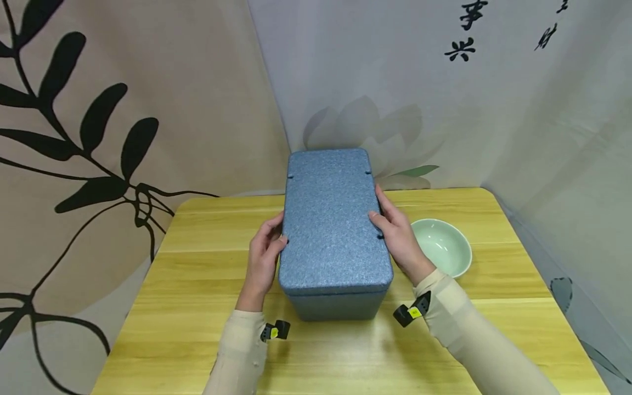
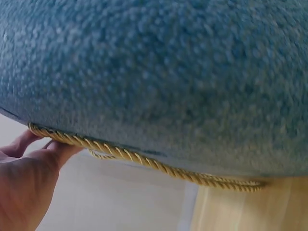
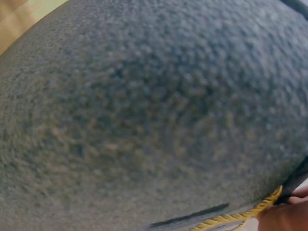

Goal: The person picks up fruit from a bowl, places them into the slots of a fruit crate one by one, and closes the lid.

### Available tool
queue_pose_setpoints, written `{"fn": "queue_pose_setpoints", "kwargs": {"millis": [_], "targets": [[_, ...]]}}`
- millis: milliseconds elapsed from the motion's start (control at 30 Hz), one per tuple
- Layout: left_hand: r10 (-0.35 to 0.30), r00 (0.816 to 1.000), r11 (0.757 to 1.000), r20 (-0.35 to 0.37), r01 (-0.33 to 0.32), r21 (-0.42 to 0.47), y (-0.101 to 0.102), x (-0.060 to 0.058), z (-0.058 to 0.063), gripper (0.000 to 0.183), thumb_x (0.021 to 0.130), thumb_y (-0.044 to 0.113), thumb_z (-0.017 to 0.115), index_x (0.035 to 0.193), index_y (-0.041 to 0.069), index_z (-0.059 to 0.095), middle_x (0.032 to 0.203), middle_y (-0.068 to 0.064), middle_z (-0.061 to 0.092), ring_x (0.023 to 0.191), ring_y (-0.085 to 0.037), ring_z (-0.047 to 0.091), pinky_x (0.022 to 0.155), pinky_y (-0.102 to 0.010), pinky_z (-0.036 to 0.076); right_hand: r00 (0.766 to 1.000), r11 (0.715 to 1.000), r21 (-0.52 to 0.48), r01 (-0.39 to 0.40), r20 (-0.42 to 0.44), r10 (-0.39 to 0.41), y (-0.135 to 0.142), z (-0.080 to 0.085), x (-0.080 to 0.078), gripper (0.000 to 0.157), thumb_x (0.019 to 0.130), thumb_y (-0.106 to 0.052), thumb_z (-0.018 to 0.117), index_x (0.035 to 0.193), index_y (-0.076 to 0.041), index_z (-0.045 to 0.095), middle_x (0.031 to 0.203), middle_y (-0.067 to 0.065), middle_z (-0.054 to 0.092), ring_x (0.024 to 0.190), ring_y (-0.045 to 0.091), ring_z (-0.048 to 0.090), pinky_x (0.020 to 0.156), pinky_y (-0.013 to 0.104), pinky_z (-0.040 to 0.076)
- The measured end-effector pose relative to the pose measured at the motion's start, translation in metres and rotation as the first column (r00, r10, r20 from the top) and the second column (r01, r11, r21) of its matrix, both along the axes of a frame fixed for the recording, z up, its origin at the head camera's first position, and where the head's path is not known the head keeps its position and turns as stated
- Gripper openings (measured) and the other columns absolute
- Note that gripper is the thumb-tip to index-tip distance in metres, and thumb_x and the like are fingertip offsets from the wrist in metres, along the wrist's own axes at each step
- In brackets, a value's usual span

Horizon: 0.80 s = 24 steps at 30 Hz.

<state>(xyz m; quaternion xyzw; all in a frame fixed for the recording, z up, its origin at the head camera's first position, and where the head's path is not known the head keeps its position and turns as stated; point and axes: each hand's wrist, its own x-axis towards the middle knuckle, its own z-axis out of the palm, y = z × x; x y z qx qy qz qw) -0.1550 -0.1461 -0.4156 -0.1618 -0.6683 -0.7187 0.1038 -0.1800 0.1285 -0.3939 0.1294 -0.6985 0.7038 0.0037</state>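
Observation:
A blue speckled foam box (image 1: pixel 336 230) with its lid on stands in the middle of the head view, long side pointing away from me. My left hand (image 1: pixel 263 258) grips its left side, thumb at the lid's edge. On the opposite side my right hand (image 1: pixel 401 238) holds the box, its thumb over the lid's rim and its other fingers along the side wall. A twisted golden rope (image 2: pixel 144 161) runs along the box side by my left fingers. Another yellow rope (image 3: pixel 231 219) shows near my right fingers. Whether the fingers hold the ropes is hidden.
A pale green bowl (image 1: pixel 441 247) sits on the wooden table (image 1: pixel 187 318) to the right of the box, partly behind my right wrist. Printed cloth (image 1: pixel 207 109) hangs behind the table's back edge. Each wrist wears a small black camera.

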Motion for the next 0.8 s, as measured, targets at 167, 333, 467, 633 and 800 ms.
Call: {"fn": "queue_pose_setpoints", "kwargs": {"millis": [167, 333, 467, 633, 800], "targets": [[-0.001, 1.000, 0.999, -0.018, 0.000, -0.037, 0.0012, 0.0003, 0.0009, 0.047, 0.093, -0.004, 0.046, 0.139, -0.012, 0.044, 0.142, -0.025, 0.045, 0.131, -0.036, 0.042, 0.104, -0.029, 0.038, 1.000, 1.000, 0.005, 0.016, -0.009, -0.016, -0.0002, -0.0005, 0.0009, 0.059, 0.103, -0.007, 0.044, 0.155, 0.000, 0.017, 0.161, 0.006, 0.016, 0.145, 0.013, 0.016, 0.116, 0.034, 0.016], [0.030, 1.000, 0.997, -0.006, -0.030, -0.066, 0.0035, 0.0026, 0.0003, 0.047, 0.095, -0.002, 0.044, 0.141, -0.012, 0.042, 0.144, -0.025, 0.044, 0.132, -0.034, 0.041, 0.105, -0.028, 0.036, 1.000, 1.000, 0.007, 0.016, -0.013, -0.016, -0.0010, -0.0014, 0.0005, 0.058, 0.103, -0.006, 0.045, 0.154, 0.003, 0.017, 0.161, 0.007, 0.017, 0.145, 0.013, 0.016, 0.115, 0.032, 0.016], [0.013, 1.000, 0.997, 0.022, -0.012, -0.078, 0.0040, 0.0045, 0.0003, 0.048, 0.098, 0.001, 0.043, 0.144, -0.011, 0.038, 0.146, -0.025, 0.042, 0.133, -0.033, 0.041, 0.104, -0.027, 0.036, 1.000, 1.000, 0.012, 0.021, -0.001, -0.021, -0.0010, -0.0015, 0.0008, 0.058, 0.103, -0.007, 0.045, 0.154, 0.001, 0.017, 0.161, 0.005, 0.018, 0.145, 0.012, 0.017, 0.115, 0.032, 0.016], [-0.008, 0.998, 0.996, 0.056, 0.013, -0.092, 0.0024, 0.0056, 0.0008, 0.049, 0.100, 0.004, 0.040, 0.147, -0.010, 0.033, 0.146, -0.027, 0.040, 0.133, -0.035, 0.040, 0.102, -0.025, 0.038, 1.000, 1.000, 0.010, 0.018, 0.003, -0.018, -0.0014, -0.0021, 0.0003, 0.059, 0.103, -0.008, 0.046, 0.154, 0.000, 0.017, 0.161, 0.007, 0.016, 0.145, 0.013, 0.016, 0.115, 0.033, 0.017], [-0.031, 0.994, 0.994, 0.103, 0.041, -0.098, 0.0025, 0.0070, 0.0024, 0.051, 0.101, 0.007, 0.038, 0.149, -0.007, 0.030, 0.149, -0.025, 0.037, 0.135, -0.034, 0.038, 0.105, -0.032, 0.036, 1.000, 0.999, 0.027, 0.024, 0.015, -0.024, -0.0010, -0.0011, 0.0008, 0.060, 0.104, -0.010, 0.047, 0.155, -0.001, 0.017, 0.161, 0.005, 0.017, 0.145, 0.012, 0.017, 0.115, 0.033, 0.017]]}}
